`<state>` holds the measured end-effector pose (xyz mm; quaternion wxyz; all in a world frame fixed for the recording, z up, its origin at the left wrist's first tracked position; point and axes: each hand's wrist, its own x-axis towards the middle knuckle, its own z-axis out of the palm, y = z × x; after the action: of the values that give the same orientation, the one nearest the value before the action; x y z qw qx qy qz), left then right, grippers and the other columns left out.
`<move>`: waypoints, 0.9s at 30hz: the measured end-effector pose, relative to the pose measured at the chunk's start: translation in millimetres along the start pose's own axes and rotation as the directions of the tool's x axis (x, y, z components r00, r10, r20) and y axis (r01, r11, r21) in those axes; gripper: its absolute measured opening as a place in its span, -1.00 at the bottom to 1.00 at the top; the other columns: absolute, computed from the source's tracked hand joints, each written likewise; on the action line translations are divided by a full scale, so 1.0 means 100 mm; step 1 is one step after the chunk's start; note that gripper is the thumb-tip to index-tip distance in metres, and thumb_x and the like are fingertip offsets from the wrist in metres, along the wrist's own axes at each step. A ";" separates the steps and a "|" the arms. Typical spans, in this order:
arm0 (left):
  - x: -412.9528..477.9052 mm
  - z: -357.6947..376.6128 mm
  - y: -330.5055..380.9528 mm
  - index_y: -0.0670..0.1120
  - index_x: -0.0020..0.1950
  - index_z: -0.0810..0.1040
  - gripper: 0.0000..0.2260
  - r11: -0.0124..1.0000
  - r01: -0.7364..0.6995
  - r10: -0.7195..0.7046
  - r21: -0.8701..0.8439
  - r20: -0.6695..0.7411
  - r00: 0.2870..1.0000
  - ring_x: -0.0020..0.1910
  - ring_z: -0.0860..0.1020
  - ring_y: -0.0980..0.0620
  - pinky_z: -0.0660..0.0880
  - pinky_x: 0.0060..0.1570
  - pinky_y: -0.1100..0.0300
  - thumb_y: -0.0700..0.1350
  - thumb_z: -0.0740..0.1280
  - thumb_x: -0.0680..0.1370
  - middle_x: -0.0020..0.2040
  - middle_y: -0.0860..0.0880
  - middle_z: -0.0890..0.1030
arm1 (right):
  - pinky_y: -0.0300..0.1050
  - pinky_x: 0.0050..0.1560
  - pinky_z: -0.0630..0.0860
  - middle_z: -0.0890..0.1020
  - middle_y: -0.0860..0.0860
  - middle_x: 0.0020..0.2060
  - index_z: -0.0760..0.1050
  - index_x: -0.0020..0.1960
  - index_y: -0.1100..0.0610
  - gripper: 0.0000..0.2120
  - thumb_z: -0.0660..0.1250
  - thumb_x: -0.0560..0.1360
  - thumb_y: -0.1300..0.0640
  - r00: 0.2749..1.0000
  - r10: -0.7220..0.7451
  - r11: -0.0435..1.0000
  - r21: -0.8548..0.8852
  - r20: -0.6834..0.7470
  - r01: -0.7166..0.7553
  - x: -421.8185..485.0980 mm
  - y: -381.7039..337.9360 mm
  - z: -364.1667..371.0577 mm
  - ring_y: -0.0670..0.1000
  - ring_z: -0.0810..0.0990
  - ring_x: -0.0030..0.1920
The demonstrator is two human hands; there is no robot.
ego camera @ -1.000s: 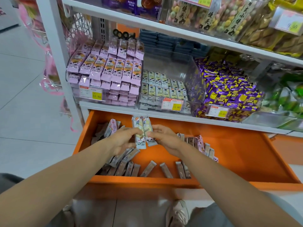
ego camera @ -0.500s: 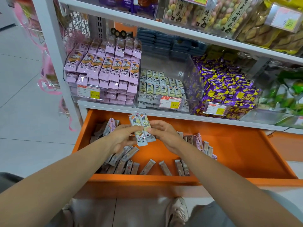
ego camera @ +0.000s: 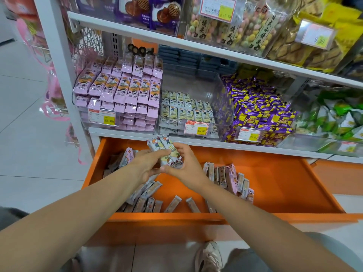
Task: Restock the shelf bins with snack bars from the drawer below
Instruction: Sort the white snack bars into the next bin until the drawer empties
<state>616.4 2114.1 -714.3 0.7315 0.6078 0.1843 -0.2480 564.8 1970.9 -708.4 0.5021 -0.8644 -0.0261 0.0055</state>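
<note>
Snack bars [ego camera: 166, 152] (two) above open drawer [ego camera: 275, 183]

bars [ego camera: 166, 152] above drawer [ego camera: 275, 185] | drawer below bins [ego camera: 196, 107] | loose bars [ego camera: 145, 195] in drawer

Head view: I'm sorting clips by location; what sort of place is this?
Most likely a shop's snack aisle: yellow price tags on clear shelf bins packed with wrapped snack bars, and an orange stock drawer pulled open below.

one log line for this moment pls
left hand: holds snack bars | right hand: holds snack bars | over open orange drawer | middle bin part full
</note>
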 end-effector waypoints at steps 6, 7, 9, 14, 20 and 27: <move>-0.23 0.27 0.39 -0.27 0.21 0.54 -0.64 0.989 -0.142 0.136 0.034 0.148 0.980 -0.09 0.61 -0.07 0.60 -0.35 0.19 -0.07 0.44 0.52 0.00 -0.19 0.61 | -0.35 0.18 0.34 0.45 -0.06 0.23 0.33 0.37 0.09 -0.45 0.46 0.46 0.09 0.971 -0.078 0.995 -0.079 -0.225 0.062 0.08 -0.22 -0.22 -0.18 0.40 0.19; -0.25 0.31 0.48 -0.25 0.21 0.53 -0.64 0.982 -0.178 0.164 0.062 0.184 0.969 -0.06 0.62 -0.07 0.63 -0.27 0.13 -0.02 0.39 0.55 0.02 -0.19 0.62 | -0.49 0.08 0.30 0.46 -0.07 0.19 0.35 0.36 0.10 -0.48 0.45 0.46 0.10 0.960 -0.083 0.995 -0.075 -0.269 0.065 0.13 -0.27 -0.30 -0.26 0.41 0.08; -0.29 0.37 0.65 -0.19 0.16 0.53 -0.69 0.928 -0.320 0.281 0.190 0.205 0.938 -0.01 0.63 -0.08 0.64 -0.05 -0.01 0.05 0.27 0.62 0.04 -0.17 0.65 | -0.58 -0.08 0.30 0.48 -0.09 0.09 0.37 0.33 0.13 -0.52 0.44 0.46 0.16 0.935 -0.070 0.997 -0.062 -0.348 0.051 0.25 -0.34 -0.47 -0.35 0.42 -0.03; -0.12 0.29 0.89 -0.08 0.31 0.50 -0.68 0.080 -0.685 0.753 0.724 0.406 0.517 0.18 0.52 -0.01 0.44 0.19 0.05 0.04 0.17 0.65 0.19 -0.04 0.57 | -0.09 0.09 0.57 0.54 0.00 0.10 0.36 0.34 0.17 -0.49 0.45 0.45 0.15 0.863 0.037 0.998 -0.017 -0.504 -0.053 0.68 -0.45 -0.90 -0.11 0.56 0.00; 0.28 0.19 0.64 -0.04 0.59 0.09 -0.26 -0.425 -0.513 0.507 0.746 0.665 0.548 0.58 0.04 0.00 -0.40 0.46 0.06 0.28 -0.27 0.50 0.59 -0.05 0.15 | -0.06 0.25 0.40 0.53 0.12 0.24 0.37 0.38 0.22 -0.46 0.43 0.48 0.08 0.808 0.134 0.969 -0.096 -0.574 -0.228 1.21 -0.40 -1.10 0.11 0.50 0.25; 0.59 0.06 0.44 -0.10 0.54 0.25 -0.48 -0.524 -0.556 0.632 0.646 0.732 0.255 0.50 0.27 -0.08 0.06 0.51 -0.13 0.07 0.09 0.61 0.51 -0.09 0.34 | -0.01 0.24 0.40 0.53 0.22 0.26 0.38 0.36 0.27 -0.45 0.41 0.49 0.00 0.809 0.197 0.887 -0.251 -0.554 -0.388 1.84 -0.14 -1.13 0.21 0.49 0.28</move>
<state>689.7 2106.0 -712.3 0.1221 0.8730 -0.4132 0.2286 751.8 1889.0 -636.7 0.3205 -0.9028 0.2437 -0.1511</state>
